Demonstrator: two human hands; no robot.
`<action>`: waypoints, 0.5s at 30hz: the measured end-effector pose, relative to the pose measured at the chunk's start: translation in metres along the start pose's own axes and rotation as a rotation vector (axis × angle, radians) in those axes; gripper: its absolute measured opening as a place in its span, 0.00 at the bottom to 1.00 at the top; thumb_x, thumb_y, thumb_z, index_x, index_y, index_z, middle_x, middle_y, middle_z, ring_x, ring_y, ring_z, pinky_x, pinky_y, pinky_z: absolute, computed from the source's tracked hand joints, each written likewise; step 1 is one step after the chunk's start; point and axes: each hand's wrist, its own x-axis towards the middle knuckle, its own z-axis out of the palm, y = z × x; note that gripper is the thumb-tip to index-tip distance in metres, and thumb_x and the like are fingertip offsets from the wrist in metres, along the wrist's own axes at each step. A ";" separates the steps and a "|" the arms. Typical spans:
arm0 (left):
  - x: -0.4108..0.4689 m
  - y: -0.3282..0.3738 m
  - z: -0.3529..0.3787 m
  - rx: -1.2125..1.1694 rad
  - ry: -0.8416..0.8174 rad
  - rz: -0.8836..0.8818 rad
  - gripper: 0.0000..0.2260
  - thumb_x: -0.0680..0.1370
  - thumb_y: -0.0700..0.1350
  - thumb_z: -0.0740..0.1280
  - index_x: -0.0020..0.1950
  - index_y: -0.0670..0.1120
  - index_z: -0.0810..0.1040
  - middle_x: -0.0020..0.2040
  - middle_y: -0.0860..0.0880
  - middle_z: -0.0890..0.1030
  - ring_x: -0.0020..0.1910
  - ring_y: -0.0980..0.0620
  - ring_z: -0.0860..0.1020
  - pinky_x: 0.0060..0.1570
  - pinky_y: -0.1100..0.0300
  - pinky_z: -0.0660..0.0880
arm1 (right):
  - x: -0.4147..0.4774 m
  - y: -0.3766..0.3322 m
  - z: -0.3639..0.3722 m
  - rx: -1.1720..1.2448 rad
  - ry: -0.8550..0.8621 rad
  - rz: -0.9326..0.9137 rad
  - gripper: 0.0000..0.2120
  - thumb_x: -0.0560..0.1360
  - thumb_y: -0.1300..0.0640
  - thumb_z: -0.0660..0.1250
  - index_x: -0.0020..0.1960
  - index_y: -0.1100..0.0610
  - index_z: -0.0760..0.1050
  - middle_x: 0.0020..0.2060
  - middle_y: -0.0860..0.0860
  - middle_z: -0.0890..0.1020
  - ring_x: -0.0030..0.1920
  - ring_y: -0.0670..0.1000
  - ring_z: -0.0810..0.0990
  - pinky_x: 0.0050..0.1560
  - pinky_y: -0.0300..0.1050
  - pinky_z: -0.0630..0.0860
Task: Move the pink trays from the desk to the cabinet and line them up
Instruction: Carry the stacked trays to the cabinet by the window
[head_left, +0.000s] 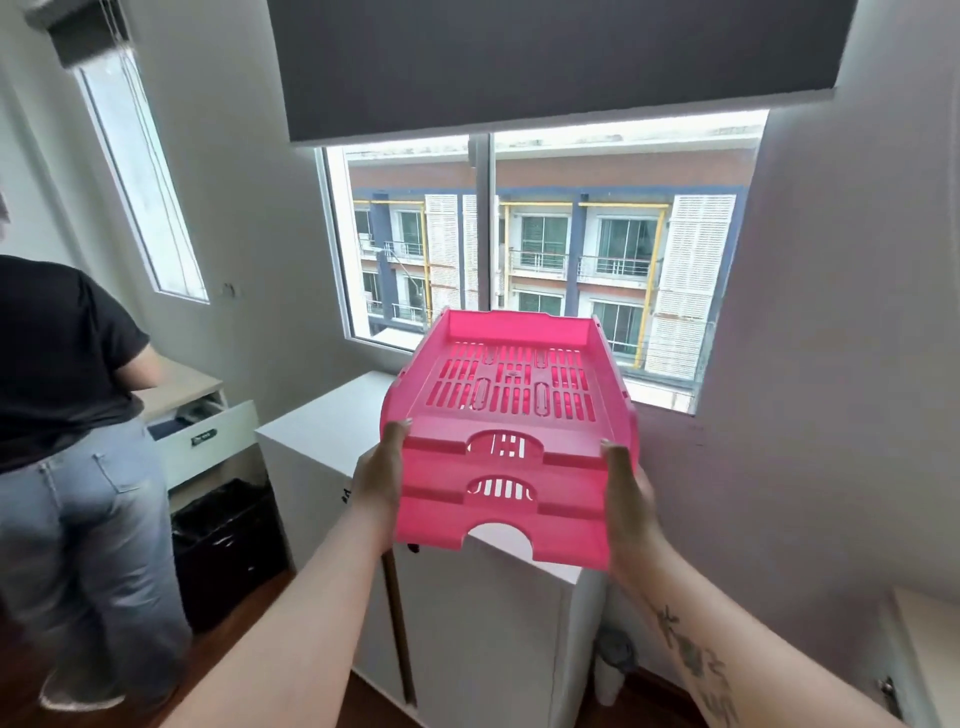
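Note:
A stack of three pink slotted trays (511, 415) hangs in the air over the white cabinet (327, 431) below the window. My left hand (382, 480) grips the stack's left side. My right hand (631, 499) grips its right side. The stack is tilted a little, its far end raised toward the window. Its underside and the cabinet top beneath it are hidden.
A person in a black shirt and jeans (67, 441) stands at the left by an open drawer (208, 439). A black bin (228, 545) sits beside the cabinet. A wall rises on the right, with the window (545, 260) behind.

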 end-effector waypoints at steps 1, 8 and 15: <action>0.011 0.003 -0.011 0.001 -0.009 0.004 0.23 0.72 0.63 0.63 0.53 0.47 0.82 0.50 0.39 0.85 0.47 0.37 0.84 0.50 0.35 0.79 | 0.006 0.005 0.017 0.007 0.014 0.005 0.25 0.72 0.32 0.63 0.58 0.49 0.78 0.48 0.59 0.86 0.44 0.63 0.87 0.40 0.67 0.82; 0.107 0.012 -0.078 0.036 -0.064 -0.048 0.25 0.71 0.65 0.61 0.55 0.48 0.81 0.50 0.40 0.85 0.47 0.38 0.84 0.48 0.36 0.80 | 0.043 0.043 0.114 -0.009 0.075 0.040 0.25 0.72 0.33 0.61 0.58 0.49 0.76 0.48 0.58 0.86 0.44 0.63 0.86 0.41 0.67 0.82; 0.186 0.004 -0.093 0.063 -0.100 -0.096 0.24 0.76 0.64 0.58 0.56 0.47 0.79 0.49 0.40 0.85 0.47 0.38 0.84 0.39 0.48 0.81 | 0.098 0.074 0.158 -0.026 0.110 0.064 0.23 0.76 0.37 0.60 0.60 0.53 0.75 0.49 0.59 0.85 0.43 0.62 0.86 0.32 0.54 0.82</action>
